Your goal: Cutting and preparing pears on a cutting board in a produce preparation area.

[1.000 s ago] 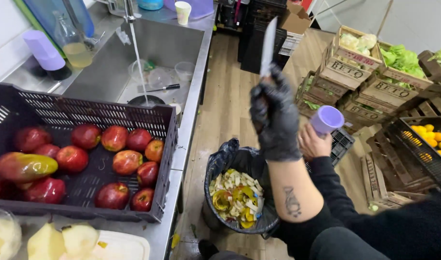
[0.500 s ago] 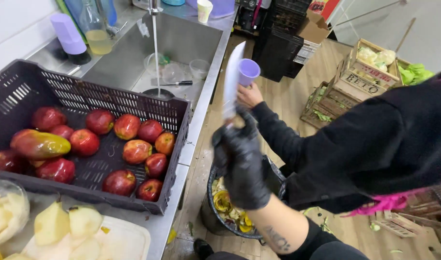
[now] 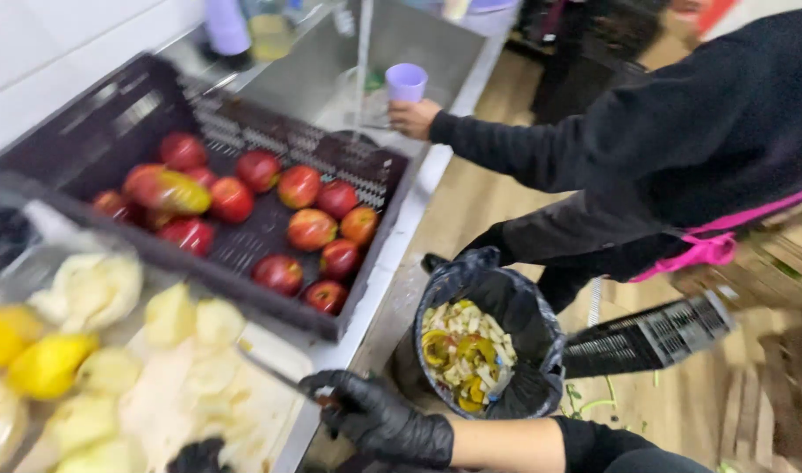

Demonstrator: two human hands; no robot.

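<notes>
1. Though blurred, the gloved right hand is clenched around a knife over the cutting board.
2. Cut off at the frame's bottom edge, the left hand has a grip that cannot be told.
3. A steel counter stands beside the wooden floor.

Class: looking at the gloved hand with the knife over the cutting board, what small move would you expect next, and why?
Probably lowering the knife onto a peeled piece. The right hand holds the knife in its grip with the blade already over the white cutting board, where pale peeled fruit pieces lie. The left hand barely shows at the board's near edge.
</notes>
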